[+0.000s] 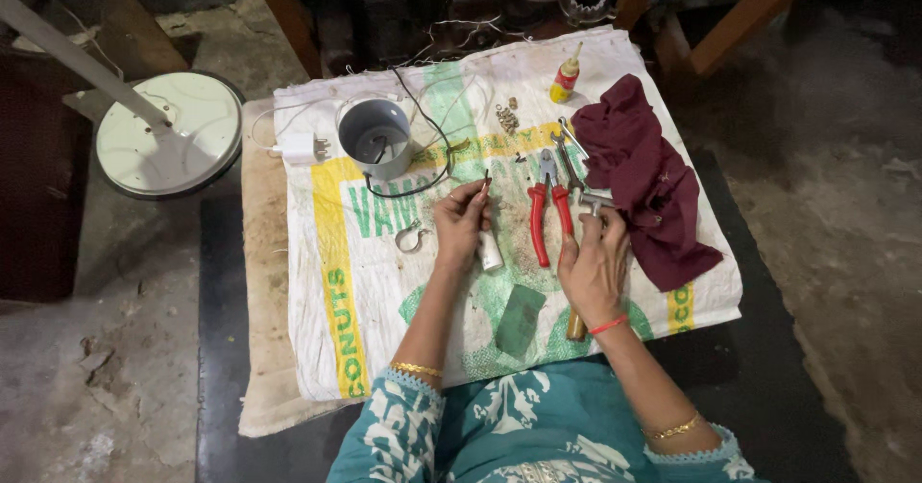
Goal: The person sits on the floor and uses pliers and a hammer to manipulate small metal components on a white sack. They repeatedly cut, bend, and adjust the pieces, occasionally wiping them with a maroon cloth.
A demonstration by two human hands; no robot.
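Head view, frame centre: left hand [461,222] pinches a thin black wire end upright; right hand [594,267] clasps a hammer [588,216], handle running toward the person, red-handled pliers [548,209] between the hands.

Your left hand [461,224] was raised with the wrist bent, fingertips pinched together near the top and the other fingers curled in. Your right hand [594,267] lay palm down, fingers pointing forward and curled loosely closed. Both forearms reached forward from your body, the left angled slightly inward.
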